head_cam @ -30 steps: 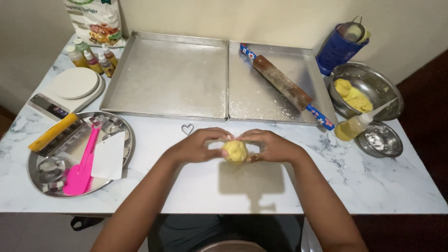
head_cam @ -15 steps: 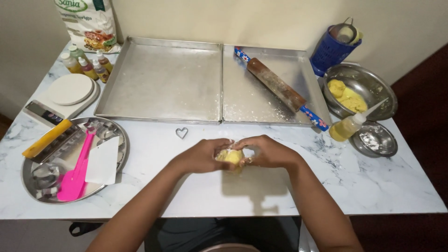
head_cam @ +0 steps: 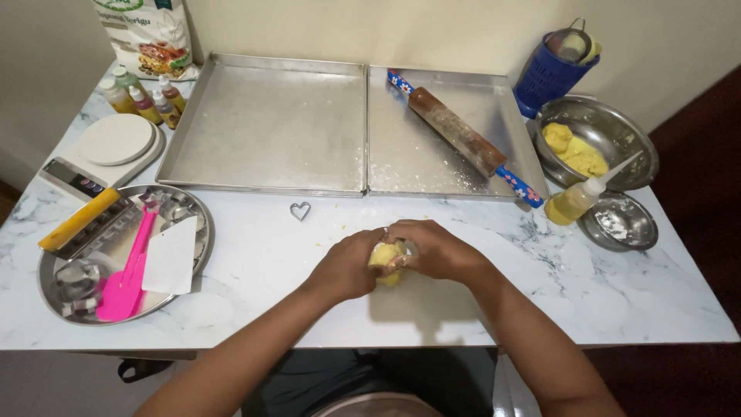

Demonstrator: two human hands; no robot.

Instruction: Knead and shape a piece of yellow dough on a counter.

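**Both hands cupped around a lump of yellow dough**

We saw both forearms reach in from the bottom edge and meet near the middle of the white marbled surface [head_cam: 255,262]. The left hand [head_cam: 349,264] curled in from the left with its knuckles up and fingers bent, and the right hand [head_cam: 434,249] arched over from the right, wrist slightly raised. Both were closed on a small ball of yellow dough [head_cam: 385,256], which sat pressed between the fingertips, just above the surface or touching it; we could not tell which.

A small heart-shaped cutter [head_cam: 299,210] lay near the hands on the far side. Beyond it sat two metal baking trays [head_cam: 270,127], the right one carrying a rolling pin [head_cam: 455,133]. To the right stood a squeeze bottle [head_cam: 573,204] and a steel bowl [head_cam: 617,135] with more dough.
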